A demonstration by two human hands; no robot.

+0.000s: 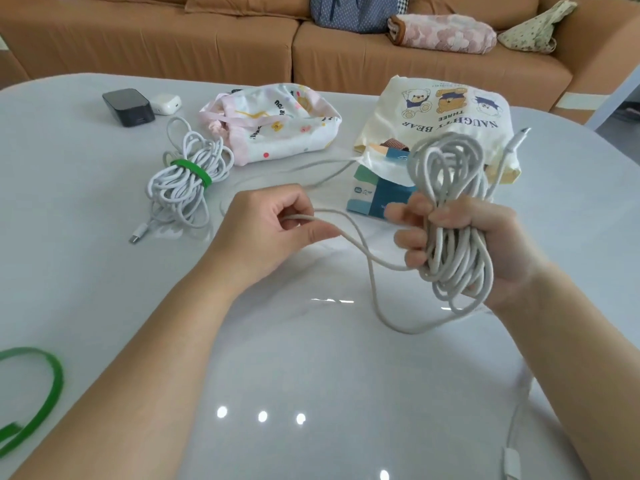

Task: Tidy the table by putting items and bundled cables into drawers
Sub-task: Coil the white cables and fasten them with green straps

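Above the table (104,271), the right grip (502,244) clasps a coiled cable (446,161) while the left grip (266,226) pinches its loose strand (381,265).

glossy grey table (86,271) | tan sofa (173,39) behind — ceiling lights reflected

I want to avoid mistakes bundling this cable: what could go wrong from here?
The coil in the right hand is not tied, so loops may slip out. The green strap lies far to the left, while both hands are busy; the left hand pinches the loose strand. It could snag on the tissue pack.
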